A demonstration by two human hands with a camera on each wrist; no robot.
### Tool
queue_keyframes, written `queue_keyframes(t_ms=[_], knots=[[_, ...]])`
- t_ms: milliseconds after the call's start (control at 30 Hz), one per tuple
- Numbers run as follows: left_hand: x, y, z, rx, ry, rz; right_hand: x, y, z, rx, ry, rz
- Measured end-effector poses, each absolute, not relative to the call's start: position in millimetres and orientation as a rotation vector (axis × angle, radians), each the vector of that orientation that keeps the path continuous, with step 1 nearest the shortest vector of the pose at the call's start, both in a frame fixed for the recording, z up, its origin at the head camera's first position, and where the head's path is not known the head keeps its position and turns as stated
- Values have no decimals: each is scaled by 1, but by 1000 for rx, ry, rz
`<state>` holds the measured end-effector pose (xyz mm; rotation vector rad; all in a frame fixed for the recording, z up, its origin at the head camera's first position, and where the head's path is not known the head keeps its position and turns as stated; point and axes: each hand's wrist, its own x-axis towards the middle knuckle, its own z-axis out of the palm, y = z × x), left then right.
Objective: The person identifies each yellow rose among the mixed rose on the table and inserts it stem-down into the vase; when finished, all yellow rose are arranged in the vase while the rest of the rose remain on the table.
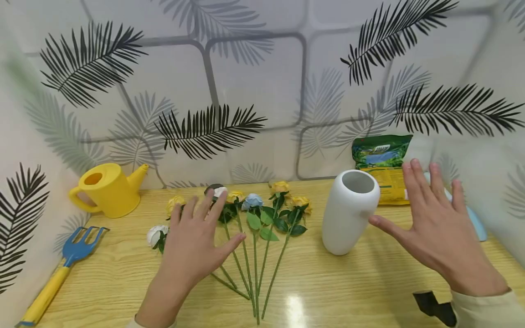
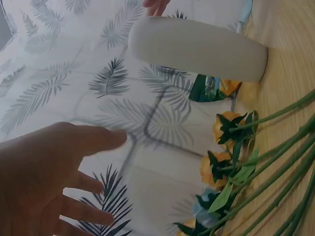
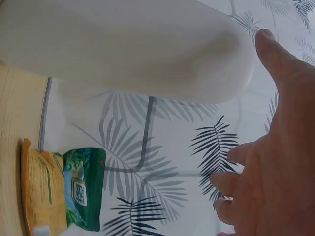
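My left hand [image 1: 194, 246] hovers over the left part of a spread of artificial flowers, fingers straight and apart, holding nothing. Yellow, white and blue blooms, among them a blue rose [image 1: 252, 201], lie toward the wall, their green stems [image 1: 255, 273] converging toward me. My right hand [image 1: 440, 234] is raised beside the white vase [image 1: 347, 218], fingers spread, its thumb tip close to the vase's right side. The vase stands upright with its round mouth facing up. In the right wrist view, a gap shows between the thumb and the vase [image 3: 138, 49].
A yellow watering can [image 1: 112, 191] stands at the back left, with a blue hand fork [image 1: 78, 248] in front of it. Behind the vase, a green and yellow bag [image 1: 383, 168] leans on the patterned wall. Something light blue [image 1: 476, 223] lies partly hidden behind my right hand.
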<state>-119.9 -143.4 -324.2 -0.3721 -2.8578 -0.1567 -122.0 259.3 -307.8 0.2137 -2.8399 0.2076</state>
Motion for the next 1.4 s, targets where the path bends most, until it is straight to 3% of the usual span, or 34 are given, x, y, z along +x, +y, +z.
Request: queue_keyframes(t_ms=[267, 467, 1400], knots=[[-128, -89, -345, -643, -2966, -402, -120, 256, -301, 219, -2805, 565], [-135, -63, -363, -687, -2983, -487, -122, 248, -303, 241, -2766, 627], [-149, -50, -407, -709, -3029, -1064, -125, 251, -310, 266, -2786, 546]])
